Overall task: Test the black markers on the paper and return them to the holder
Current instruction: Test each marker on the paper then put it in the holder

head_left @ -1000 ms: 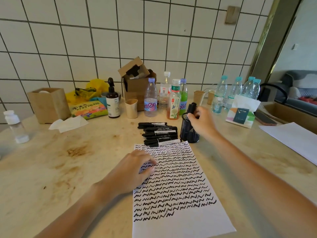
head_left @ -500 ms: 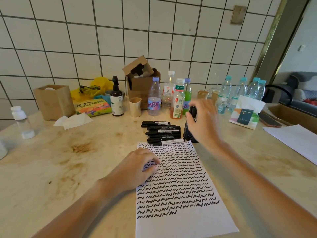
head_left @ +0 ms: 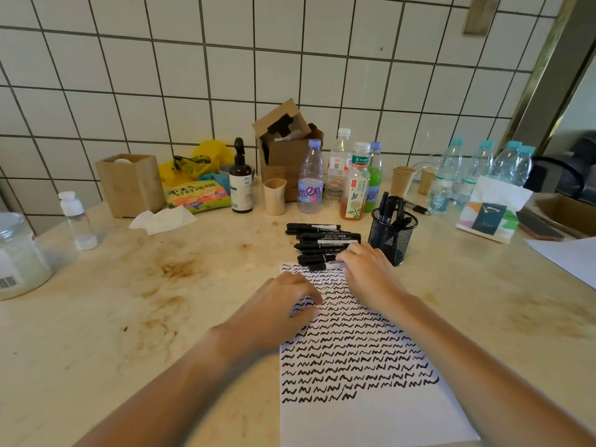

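Observation:
A white paper filled with rows of black squiggles lies in front of me. My left hand rests on its upper left part, fingers loosely bent, holding nothing. Several black markers lie in a row just beyond the paper's top edge. My right hand reaches over the nearest marker, fingers curled round its right end. A black mesh holder stands right of the row with a few markers upright in it.
Bottles, paper cups and a cardboard box line the back by the tiled wall. A tissue pack and phone sit at the right, a jar at the left edge.
My right hand left the holder, where it had put a marker, and came down left onto the nearest marker of the row. My left hand stayed on the paper.

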